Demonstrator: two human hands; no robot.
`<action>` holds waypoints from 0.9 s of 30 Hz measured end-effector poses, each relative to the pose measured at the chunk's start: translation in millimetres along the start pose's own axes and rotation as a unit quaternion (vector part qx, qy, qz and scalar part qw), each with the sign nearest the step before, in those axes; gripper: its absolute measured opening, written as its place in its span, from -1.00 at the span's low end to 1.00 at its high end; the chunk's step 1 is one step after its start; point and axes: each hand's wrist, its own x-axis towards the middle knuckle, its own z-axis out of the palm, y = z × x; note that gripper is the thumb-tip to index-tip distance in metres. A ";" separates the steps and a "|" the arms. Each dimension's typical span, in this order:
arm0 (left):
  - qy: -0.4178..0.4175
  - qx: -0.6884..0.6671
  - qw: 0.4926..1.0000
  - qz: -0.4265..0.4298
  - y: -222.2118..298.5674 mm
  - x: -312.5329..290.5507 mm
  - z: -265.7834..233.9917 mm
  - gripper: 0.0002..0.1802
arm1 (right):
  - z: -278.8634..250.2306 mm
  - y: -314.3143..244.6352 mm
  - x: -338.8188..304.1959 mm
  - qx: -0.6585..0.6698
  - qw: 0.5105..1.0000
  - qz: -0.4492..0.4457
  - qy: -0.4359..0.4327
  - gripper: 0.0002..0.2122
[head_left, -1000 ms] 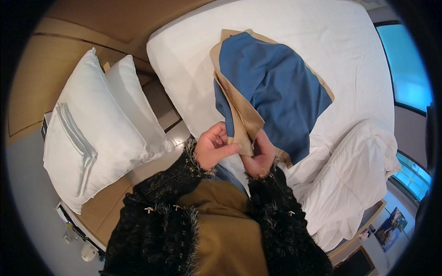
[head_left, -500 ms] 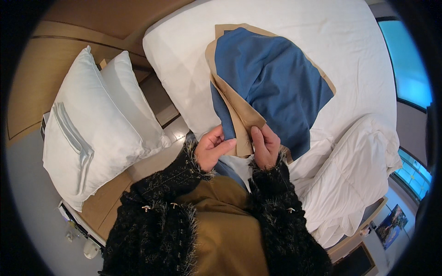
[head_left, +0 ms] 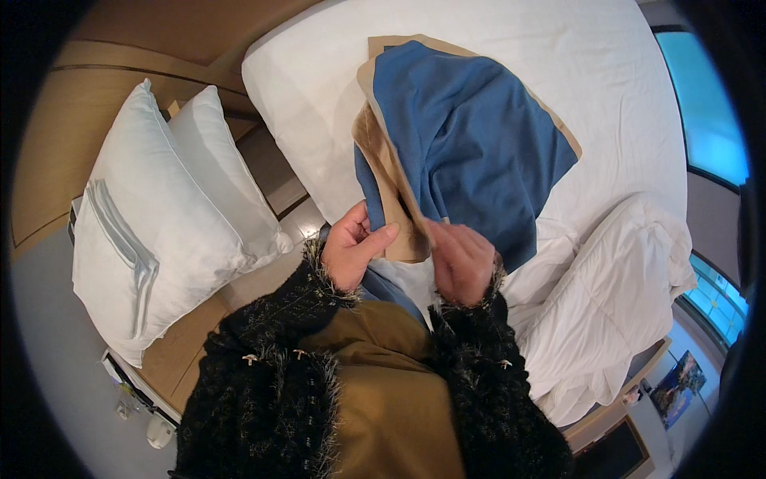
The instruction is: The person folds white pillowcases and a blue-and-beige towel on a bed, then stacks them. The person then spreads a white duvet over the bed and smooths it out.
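A blue fabric cover with tan borders [head_left: 479, 136], which looks like a cushion cover, lies rumpled on the bed in front of me. Along its near left side the layers are parted, and tan cloth shows in the gap. My left hand [head_left: 353, 246] pinches the left edge between thumb and fingers. Closed on the tan edge across the gap is my right hand [head_left: 464, 259], a little blurred, with its fingertips partly hidden. Both hands are close to my body, at the bed's near edge.
The cover rests on a white bed sheet [head_left: 574, 72]. A bunched white duvet [head_left: 614, 295] lies at the right. Two white pillows [head_left: 159, 231] stand at the left on a brown surface [head_left: 187, 339], beside a wooden headboard panel [head_left: 72, 152].
My right hand has turned over and pulled the tan edge up and right, so the gap is wider. My left hand has shifted slightly left with its edge.
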 end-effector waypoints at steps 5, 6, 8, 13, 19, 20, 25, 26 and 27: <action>0.027 0.030 0.999 -0.002 -2.1 -0.9 0.4 -0.75 | 4.4 -11.6 -0.9 -0.038 0.996 -0.024 -0.071 -0.57; 0.031 0.031 0.999 -0.012 -1.4 -0.9 0.0 -0.76 | 5.1 -12.5 -1.5 -0.035 0.996 -0.021 -0.075 -0.55; 0.043 0.027 0.998 -0.022 -0.2 -1.5 -0.3 -0.78 | 6.2 -13.7 -3.2 -0.033 0.996 -0.012 -0.085 -0.52; 0.026 0.063 0.997 -0.027 0.8 -3.6 -1.1 -0.81 | 8.6 -10.5 -6.3 -0.055 0.995 -0.019 -0.085 -0.48; 0.029 0.060 0.997 -0.028 -2.4 -5.9 -2.8 -0.79 | 9.3 -11.7 -9.1 -0.039 0.995 0.001 -0.093 -0.49; 0.015 0.076 0.997 -0.023 -3.1 -6.1 -3.3 -0.78 | 8.8 -11.8 -9.0 -0.037 0.994 0.006 -0.098 -0.50; -0.043 0.113 0.993 -0.017 -0.3 -5.4 -9.9 -0.78 | 2.7 -9.1 -7.3 0.065 0.992 0.041 -0.100 -0.56; -0.052 0.092 0.994 -0.012 0.0 -5.5 -10.1 -0.78 | 1.7 -8.8 -7.3 0.083 0.990 0.051 -0.099 -0.57; -0.062 0.071 0.996 -0.007 -0.4 -6.0 -9.3 -0.78 | 1.5 -8.6 -7.4 0.082 0.990 0.051 -0.103 -0.57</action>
